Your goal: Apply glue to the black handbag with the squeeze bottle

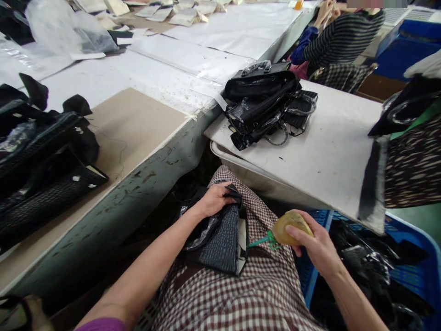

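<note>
Bag (220,248) I hold: embossed, leather-like, slightly glossy
Bottle (283,224) I hold: smooth, translucent plastic
My lap cloth (220,305): matt, woven

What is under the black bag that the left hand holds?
Checked cloth over the lap shows beside the black bag; whatever lies directly beneath it is hidden.

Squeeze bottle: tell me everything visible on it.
Squat, rounded squeeze bottle, murky yellow with dark smudges, plastic-looking. A thin green nozzle juts from its end, with ragged green material around the base. The right hand grips the body, holding it tilted over the checked cloth, nozzle toward the black bag; tip contact unclear.
</note>
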`<state>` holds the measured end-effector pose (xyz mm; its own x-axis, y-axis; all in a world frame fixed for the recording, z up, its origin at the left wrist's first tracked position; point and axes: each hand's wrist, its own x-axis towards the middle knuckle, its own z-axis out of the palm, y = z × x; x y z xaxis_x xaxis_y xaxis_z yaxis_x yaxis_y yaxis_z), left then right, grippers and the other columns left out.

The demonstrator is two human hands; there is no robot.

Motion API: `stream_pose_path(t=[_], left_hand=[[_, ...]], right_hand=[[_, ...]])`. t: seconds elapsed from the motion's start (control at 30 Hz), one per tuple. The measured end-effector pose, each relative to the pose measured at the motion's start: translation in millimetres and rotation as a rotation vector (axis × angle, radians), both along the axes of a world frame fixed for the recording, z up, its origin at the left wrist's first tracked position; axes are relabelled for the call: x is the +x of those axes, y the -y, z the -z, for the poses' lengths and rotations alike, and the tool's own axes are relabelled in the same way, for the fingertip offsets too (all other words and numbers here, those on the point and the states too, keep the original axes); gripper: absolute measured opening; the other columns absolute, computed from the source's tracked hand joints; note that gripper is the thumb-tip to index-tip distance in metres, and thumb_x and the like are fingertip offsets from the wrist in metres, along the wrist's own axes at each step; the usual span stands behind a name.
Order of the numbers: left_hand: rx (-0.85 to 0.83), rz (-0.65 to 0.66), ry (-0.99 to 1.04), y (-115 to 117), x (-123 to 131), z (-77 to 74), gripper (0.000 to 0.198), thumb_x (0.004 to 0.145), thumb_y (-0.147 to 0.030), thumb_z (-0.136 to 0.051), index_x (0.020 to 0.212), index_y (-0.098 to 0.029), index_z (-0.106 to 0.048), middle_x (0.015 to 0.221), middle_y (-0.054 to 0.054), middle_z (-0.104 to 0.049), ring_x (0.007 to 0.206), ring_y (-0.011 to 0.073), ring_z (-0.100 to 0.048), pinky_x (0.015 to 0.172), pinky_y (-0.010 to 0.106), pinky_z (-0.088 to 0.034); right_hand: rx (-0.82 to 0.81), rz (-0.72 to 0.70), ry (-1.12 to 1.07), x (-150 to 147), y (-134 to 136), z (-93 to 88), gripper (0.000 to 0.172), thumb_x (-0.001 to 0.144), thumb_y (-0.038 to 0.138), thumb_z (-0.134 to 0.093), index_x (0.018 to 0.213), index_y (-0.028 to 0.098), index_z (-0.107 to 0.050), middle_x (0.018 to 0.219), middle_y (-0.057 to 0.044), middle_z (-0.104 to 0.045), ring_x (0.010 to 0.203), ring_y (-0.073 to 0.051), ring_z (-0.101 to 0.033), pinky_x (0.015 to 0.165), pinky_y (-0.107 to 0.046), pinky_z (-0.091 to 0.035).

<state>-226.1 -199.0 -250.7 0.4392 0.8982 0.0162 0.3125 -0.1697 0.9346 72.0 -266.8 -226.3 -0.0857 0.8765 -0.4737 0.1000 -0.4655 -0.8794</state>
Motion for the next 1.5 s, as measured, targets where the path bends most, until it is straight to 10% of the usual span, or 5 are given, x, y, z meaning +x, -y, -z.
stream_pose_path(t=[0.27, 0.57, 0.87, 1.2, 1.5], left_hand=[[0.055, -0.059, -0.045, 0.7, -0.5, -16.4, 0.01, 0.083, -0.016, -0.064, 0.084, -0.017, -0.073, 0.088, 0.003, -0.068, 0.085, 0.0191, -0.066, 0.081, 0.029, -0.053], [0.498, -0.388, -0.202, 27.2, -12.2, -98.4, 0.04, 0.077, 0.002, -0.053, 0.108, -0.02, -0.063, 0.105, 0.002, -0.065, 0.101, 0.0163, -0.061, 0.094, 0.026, -0.047], [0.291, -0.357, -0.2, 83.4, 4.6, -60.1, 0.045, 0.079, 0.005, -0.044, 0.112, -0.023, -0.057, 0.111, 0.002, -0.06, 0.109, 0.0146, -0.056, 0.098, 0.025, -0.043], [-0.251, -0.531, -0.199, 106.9, -11.3, -73.7, 0.023, 0.073, -0.006, -0.053, 0.087, -0.021, -0.063, 0.082, -0.003, -0.067, 0.076, 0.0147, -0.063, 0.069, 0.023, -0.046], [-0.19, -0.527, -0.21, 113.7, -6.0, -74.0, 0.023, 0.074, -0.006, -0.054, 0.087, -0.022, -0.064, 0.084, -0.002, -0.068, 0.078, 0.0157, -0.063, 0.071, 0.024, -0.046]], right_hand=[[-0.283, 0.202, -0.401, 12.0, 7.5, 5.8, 0.046, 0.074, 0.052, -0.069, 0.101, 0.015, -0.066, 0.071, -0.005, -0.063, 0.038, -0.004, -0.038, 0.027, -0.012, -0.028], [-0.006, 0.654, -0.649, 35.9, 7.7, -9.3, 0.044, 0.081, 0.045, -0.064, 0.113, 0.015, -0.066, 0.092, -0.01, -0.067, 0.048, -0.006, -0.047, 0.035, -0.014, -0.043], [0.05, 0.625, -0.427, 37.3, 27.6, 12.9, 0.051, 0.074, 0.037, -0.075, 0.122, 0.026, -0.062, 0.094, -0.005, -0.067, 0.066, -0.017, -0.057, 0.043, -0.023, -0.05], [0.043, 0.363, -0.168, 23.6, 29.0, 31.5, 0.058, 0.071, 0.041, -0.078, 0.122, 0.024, -0.056, 0.091, -0.003, -0.065, 0.063, -0.017, -0.055, 0.042, -0.024, -0.047], [0.111, 0.207, 0.121, 2.1, 12.8, 25.3, 0.056, 0.069, 0.047, -0.078, 0.116, 0.026, -0.055, 0.093, -0.001, -0.064, 0.059, -0.015, -0.058, 0.049, -0.026, -0.053]])
